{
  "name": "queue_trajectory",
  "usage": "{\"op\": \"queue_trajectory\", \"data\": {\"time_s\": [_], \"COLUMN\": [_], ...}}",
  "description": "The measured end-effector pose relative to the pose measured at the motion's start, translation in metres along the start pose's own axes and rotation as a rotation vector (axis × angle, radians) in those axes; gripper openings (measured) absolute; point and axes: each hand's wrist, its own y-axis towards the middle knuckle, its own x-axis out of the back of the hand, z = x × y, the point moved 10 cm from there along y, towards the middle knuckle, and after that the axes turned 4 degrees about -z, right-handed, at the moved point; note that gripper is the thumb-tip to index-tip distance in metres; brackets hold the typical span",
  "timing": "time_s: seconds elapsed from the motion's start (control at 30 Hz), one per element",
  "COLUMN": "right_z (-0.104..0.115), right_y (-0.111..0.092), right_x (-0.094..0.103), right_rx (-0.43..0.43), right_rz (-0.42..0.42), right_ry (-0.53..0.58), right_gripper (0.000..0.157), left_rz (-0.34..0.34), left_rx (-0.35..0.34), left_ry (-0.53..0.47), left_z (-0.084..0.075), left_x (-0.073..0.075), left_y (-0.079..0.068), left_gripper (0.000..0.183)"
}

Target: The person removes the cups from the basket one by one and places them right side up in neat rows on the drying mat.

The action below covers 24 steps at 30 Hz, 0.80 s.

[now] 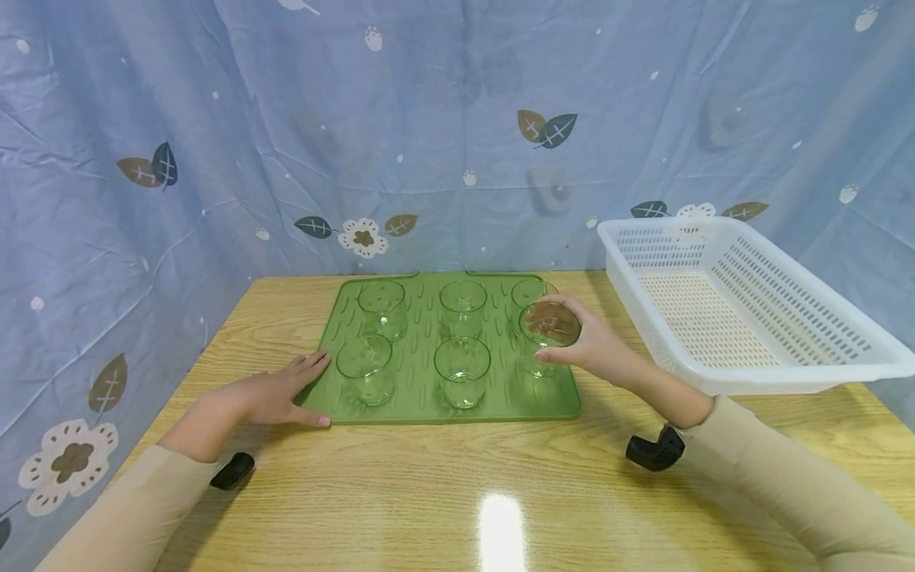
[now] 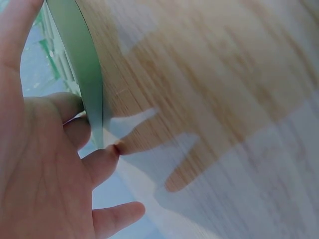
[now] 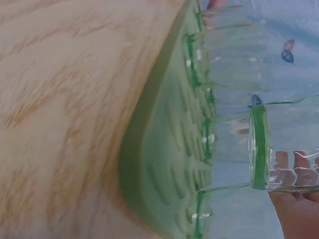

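Note:
My right hand (image 1: 589,342) grips a clear drinking glass (image 1: 538,349) at the front right of a green draining mat (image 1: 415,397). In the right wrist view the base of this glass (image 3: 291,144) is raised off the ribbed mat, with fingers seen through its wall. Several more glasses stand upright on the mat: three in the back row, such as the middle back glass (image 1: 463,306), and two in front, the front left glass (image 1: 366,369) and the front middle glass (image 1: 462,373). My left hand (image 1: 275,396) rests at the mat's left edge, thumb and fingers spread and holding nothing.
A white perforated plastic basket (image 1: 675,334) stands on the right of the wooden table (image 1: 400,492). Behind the table hangs a blue patterned curtain (image 1: 443,143). Black wrist cameras stick out under the left wrist (image 1: 232,470) and right wrist (image 1: 656,450).

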Motion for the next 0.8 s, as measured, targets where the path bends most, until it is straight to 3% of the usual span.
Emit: {"op": "queue_trajectory", "data": {"time_s": [0.27, 0.8], "right_z": [-0.022, -0.038], "right_y": [0.001, -0.001], "right_x": [-0.005, -0.018], "right_rx": [-0.036, -0.048], "right_rz": [0.048, 0.128], "right_ry": [-0.033, 0.086], "right_gripper": [0.073, 0.087], "left_rz": [-0.003, -0.004], "left_rx": [-0.006, -0.013], "left_ry": [0.01, 0.019], "left_z": [-0.002, -0.002], "left_x": [0.002, 0.002], "left_y": [-0.001, -0.001], "left_gripper": [0.115, 0.115]}}
